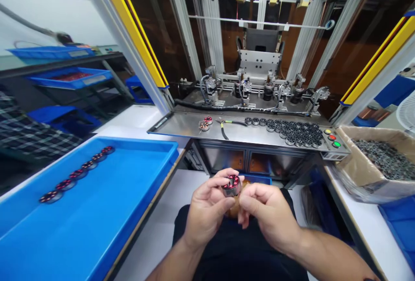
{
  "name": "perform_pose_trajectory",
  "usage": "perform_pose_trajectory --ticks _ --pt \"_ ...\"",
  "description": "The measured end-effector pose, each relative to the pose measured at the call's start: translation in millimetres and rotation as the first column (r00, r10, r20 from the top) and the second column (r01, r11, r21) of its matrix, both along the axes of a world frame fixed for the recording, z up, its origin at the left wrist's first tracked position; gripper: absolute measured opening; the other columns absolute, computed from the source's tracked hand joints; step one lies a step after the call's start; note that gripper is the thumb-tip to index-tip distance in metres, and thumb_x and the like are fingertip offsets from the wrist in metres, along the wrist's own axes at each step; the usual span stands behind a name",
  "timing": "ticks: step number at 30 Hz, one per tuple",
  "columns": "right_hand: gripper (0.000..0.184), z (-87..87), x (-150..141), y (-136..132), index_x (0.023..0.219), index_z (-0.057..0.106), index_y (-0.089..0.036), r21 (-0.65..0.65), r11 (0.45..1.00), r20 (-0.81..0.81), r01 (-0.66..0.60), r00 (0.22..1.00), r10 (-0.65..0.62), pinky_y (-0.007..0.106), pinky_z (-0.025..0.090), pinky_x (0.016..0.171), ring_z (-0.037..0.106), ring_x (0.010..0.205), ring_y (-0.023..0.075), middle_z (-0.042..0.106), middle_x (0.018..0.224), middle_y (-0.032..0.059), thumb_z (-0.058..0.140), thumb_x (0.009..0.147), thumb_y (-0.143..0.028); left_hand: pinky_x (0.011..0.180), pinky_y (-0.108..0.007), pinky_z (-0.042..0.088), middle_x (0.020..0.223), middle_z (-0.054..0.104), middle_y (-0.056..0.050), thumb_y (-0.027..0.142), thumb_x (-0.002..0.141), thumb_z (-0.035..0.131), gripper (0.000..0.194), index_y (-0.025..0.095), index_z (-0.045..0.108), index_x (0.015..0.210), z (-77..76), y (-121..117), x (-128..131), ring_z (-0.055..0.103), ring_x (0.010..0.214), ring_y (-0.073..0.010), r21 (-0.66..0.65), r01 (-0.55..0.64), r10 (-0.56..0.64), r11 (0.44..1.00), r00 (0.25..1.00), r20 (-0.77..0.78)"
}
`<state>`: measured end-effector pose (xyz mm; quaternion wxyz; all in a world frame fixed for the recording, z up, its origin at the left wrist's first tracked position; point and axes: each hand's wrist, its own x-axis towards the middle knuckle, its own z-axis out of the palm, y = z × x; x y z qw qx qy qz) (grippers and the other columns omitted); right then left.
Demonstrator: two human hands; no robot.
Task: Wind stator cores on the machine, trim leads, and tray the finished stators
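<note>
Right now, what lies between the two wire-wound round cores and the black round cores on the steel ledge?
Black-and-yellow-handled pliers lie between them, as the head view shows.

No legible lettering — tray labels (93,79) too blurred

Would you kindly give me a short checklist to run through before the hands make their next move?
1. Wound part gripped by left hand: ok, between fingers and thumb.
2. Right hand pinching a wire: cannot tell, too small to see.
3. Both hands away from the machine: ok, above the lap.
4. Pliers in hand: not ok, lying on the bench.
5. Tray parts lined up: ok, in one row.
</note>
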<state>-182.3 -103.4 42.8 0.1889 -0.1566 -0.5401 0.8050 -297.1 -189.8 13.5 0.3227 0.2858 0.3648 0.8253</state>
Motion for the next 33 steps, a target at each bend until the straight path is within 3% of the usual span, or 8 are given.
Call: perform_pose_trajectory --ticks 3,9,17,21,24,27,30,33 --pt "0.042 -13.0 -6.6 -7.6 0.062 0.061 -0.014 -0.185 0.982 -0.040 -0.028 0.999 0.021 0.018 0.045 0.047 0.055 0.049 0.0085 0.062 0.055 -0.0010 0.082 0.071 -0.049 0.087 -0.032 0.058 0.111 0.072 -0.001 0.021 0.066 0.089 0.028 0.032 0.078 0.090 0.3 0.3 -1.7 0.074 0.100 -0.0235 -0.004 0.062 -0.062 0.998 0.998 0.030" --pt "0.037 -21.5 -6.8 -3.2 0.067 0.068 -0.013 -0.237 0.970 -0.106 -0.050 0.994 0.025 0.019 0.047 0.050 0.058 0.052 0.0099 0.066 0.060 0.0019 0.084 0.071 -0.046 0.084 -0.029 0.060 0.112 0.072 0.000 0.022 0.071 0.086 0.026 0.032 0.077 0.093 -2.5 0.2 -4.5 0.074 0.100 -0.0216 0.039 0.097 -0.096 0.995 0.995 -0.022" --pt "0.048 -21.0 -1.5 1.8 0.091 0.074 -0.013 -0.328 0.907 -0.205 -0.263 0.957 0.204 0.025 0.049 0.072 0.059 0.074 0.0136 0.064 0.081 0.0051 0.079 0.074 -0.058 0.107 -0.035 0.049 0.118 0.073 -0.002 0.021 0.077 0.082 0.030 0.033 0.075 0.103 -8.8 -2.1 -11.7 0.058 0.130 -0.0235 0.062 0.191 -0.159 0.980 0.925 -0.345" --pt "0.038 -29.8 3.1 9.5 0.100 0.070 -0.019 0.025 0.999 -0.239 -0.033 0.970 0.038 0.029 0.048 0.077 0.059 0.081 0.0158 0.063 0.091 0.0036 0.086 0.071 -0.039 0.109 -0.029 0.045 0.142 0.058 -0.006 0.036 0.065 0.089 0.070 0.033 0.062 0.130 -6.6 -10.7 -13.1 0.052 0.135 -0.0251 -0.078 -0.036 0.002 0.996 0.915 -0.403" --pt "0.042 -33.4 8.9 17.8 0.111 0.067 -0.023 0.534 0.786 -0.345 0.311 0.929 -0.133 0.032 0.049 0.081 0.060 0.090 0.0189 0.062 0.100 0.0050 0.085 0.073 -0.022 0.097 -0.018 0.050 0.121 0.068 -0.003 0.040 0.065 0.088 0.058 0.030 0.069 0.119 -3.5 -18.4 -10.5 0.064 0.115 -0.0186 -0.235 -0.152 0.003 0.960 0.847 -0.531" --pt "0.048 -31.7 12.7 22.2 0.121 0.062 -0.024 0.729 0.557 -0.399 0.398 0.908 -0.128 0.033 0.050 0.081 0.061 0.093 0.0198 0.062 0.103 0.0065 0.077 0.078 -0.011 0.087 -0.018 0.053 0.105 0.073 0.000 0.040 0.070 0.085 0.047 0.031 0.071 0.114 -0.3 -20.4 -4.8 0.069 0.096 -0.0155 -0.278 -0.166 -0.049 0.946 0.775 -0.630" --pt "0.054 -27.6 15.6 23.9 0.127 0.058 -0.023 0.770 0.498 -0.410 0.398 0.908 -0.092 0.034 0.050 0.081 0.061 0.096 0.0204 0.061 0.106 0.0081 0.069 0.079 -0.003 0.082 -0.018 0.054 0.101 0.074 0.002 0.035 0.076 0.082 0.041 0.033 0.070 0.116 2.7 -17.0 -1.1 0.069 0.088 -0.0136 -0.270 -0.218 -0.028 0.938 0.728 -0.686" --pt "0.053 -22.9 19.6 25.8 0.129 0.056 -0.020 0.758 0.543 -0.402 0.362 0.914 -0.049 0.037 0.051 0.082 0.060 0.098 0.0227 0.059 0.110 0.0109 0.068 0.079 -0.007 0.087 -0.022 0.053 0.106 0.074 0.000 0.027 0.079 0.079 0.039 0.032 0.069 0.116 4.5 -14.1 -1.1 0.068 0.095 -0.0155 -0.226 -0.271 0.011 0.936 0.663 -0.749"
